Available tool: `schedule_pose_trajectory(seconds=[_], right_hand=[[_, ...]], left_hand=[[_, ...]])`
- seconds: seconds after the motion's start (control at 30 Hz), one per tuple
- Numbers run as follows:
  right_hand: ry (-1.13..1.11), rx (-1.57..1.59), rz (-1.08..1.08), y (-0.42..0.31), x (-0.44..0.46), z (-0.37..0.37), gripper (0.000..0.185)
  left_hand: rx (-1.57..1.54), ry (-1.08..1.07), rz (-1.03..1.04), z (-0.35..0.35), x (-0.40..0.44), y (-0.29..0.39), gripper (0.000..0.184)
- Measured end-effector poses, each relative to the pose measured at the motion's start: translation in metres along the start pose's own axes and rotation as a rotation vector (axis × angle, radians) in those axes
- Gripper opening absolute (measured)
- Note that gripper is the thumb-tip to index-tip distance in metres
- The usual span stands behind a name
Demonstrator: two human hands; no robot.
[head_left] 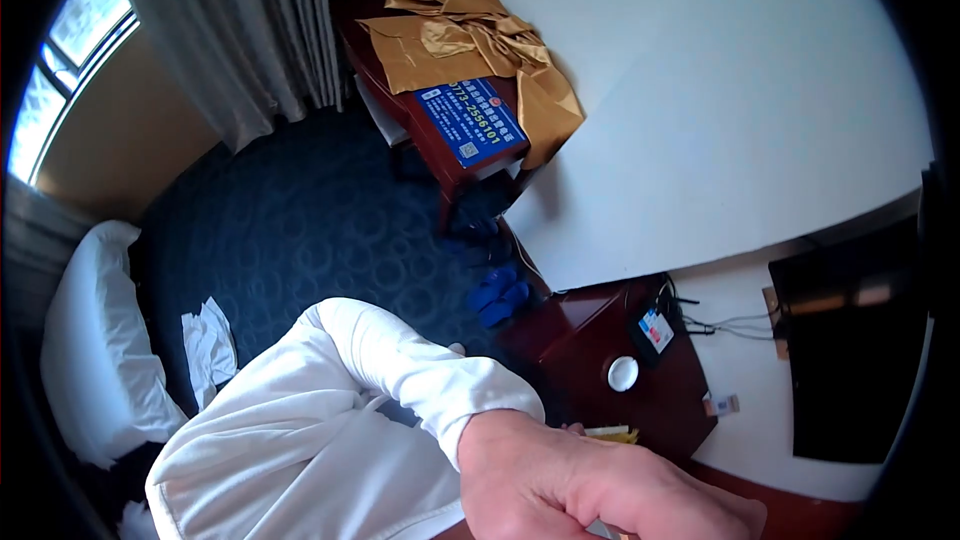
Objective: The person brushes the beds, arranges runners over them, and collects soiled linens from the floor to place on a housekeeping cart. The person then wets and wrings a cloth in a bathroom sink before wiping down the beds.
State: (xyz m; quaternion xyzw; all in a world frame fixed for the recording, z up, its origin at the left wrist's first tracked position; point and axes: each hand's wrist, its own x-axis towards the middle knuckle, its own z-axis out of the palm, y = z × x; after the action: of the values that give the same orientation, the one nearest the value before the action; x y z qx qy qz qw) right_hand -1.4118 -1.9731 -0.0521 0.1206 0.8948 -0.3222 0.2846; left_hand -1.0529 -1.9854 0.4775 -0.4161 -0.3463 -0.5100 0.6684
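Note:
My left arm in a white sleeve (pixel 400 360) reaches across from the left. My left hand (pixel 590 470) is large and near at the bottom, back of the hand up, with its fingers curled under. A small pale edge shows below the hand, too little to name. Just beyond the knuckles, a yellow and white thing (pixel 615 434) shows partly; the hand hides the rest. Beside it is a small pinkish patch that I cannot make out. My right hand cannot be clearly seen.
A dark red desk (pixel 560 340) holds a white round dish (pixel 622 373) and a black box (pixel 655 330). A television (pixel 850 360) hangs right. Gold cloth (pixel 450 40) and a blue sign (pixel 470 123) lie on a table. Pillow (pixel 95 340), white paper (pixel 208 345) and blue slippers (pixel 498 295) are lower.

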Motion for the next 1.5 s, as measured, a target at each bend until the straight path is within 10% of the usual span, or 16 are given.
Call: schedule_pose_trajectory(seconds=[0.2, 0.3, 0.53, 0.73, 0.87, 1.2, 1.47, 1.5], right_hand=[[-0.033, -0.493, -0.316, -0.046, -0.005, -0.024, 0.044], [0.195, -0.342, -1.068, -0.035, -0.019, 0.023, 0.024], [-0.603, -0.079, -1.696, -0.001, -0.277, 0.199, 0.018], [-0.925, -0.086, -1.803, -0.028, -0.483, 0.271, 0.018], [-0.671, -0.287, -2.025, -0.064, -0.532, 0.333, 0.039], [-0.113, -0.661, -1.804, -0.21, -0.633, 0.461, 0.073], [0.023, -0.73, -1.532, -0.258, -0.61, 0.57, 0.029], [-0.296, -0.5, -1.66, -0.249, -0.6, 0.595, 0.027]], left_hand=[[0.094, -0.021, 0.077, -0.016, 0.013, 0.002, 0.026], [0.125, 0.014, 0.128, -0.013, 0.011, 0.013, 0.026], [0.494, 0.211, -0.548, -0.02, 0.0, 0.153, 0.013], [1.096, 0.899, -0.916, -0.056, -0.076, 0.291, 0.019], [1.421, 1.215, -0.902, -0.085, -0.14, 0.366, 0.018], [1.362, 1.69, -0.83, -0.155, -0.139, 0.476, 0.023], [1.247, 1.813, -0.859, -0.301, -0.073, 0.537, 0.043], [1.218, 1.791, -0.858, -0.319, -0.07, 0.543, 0.049]])
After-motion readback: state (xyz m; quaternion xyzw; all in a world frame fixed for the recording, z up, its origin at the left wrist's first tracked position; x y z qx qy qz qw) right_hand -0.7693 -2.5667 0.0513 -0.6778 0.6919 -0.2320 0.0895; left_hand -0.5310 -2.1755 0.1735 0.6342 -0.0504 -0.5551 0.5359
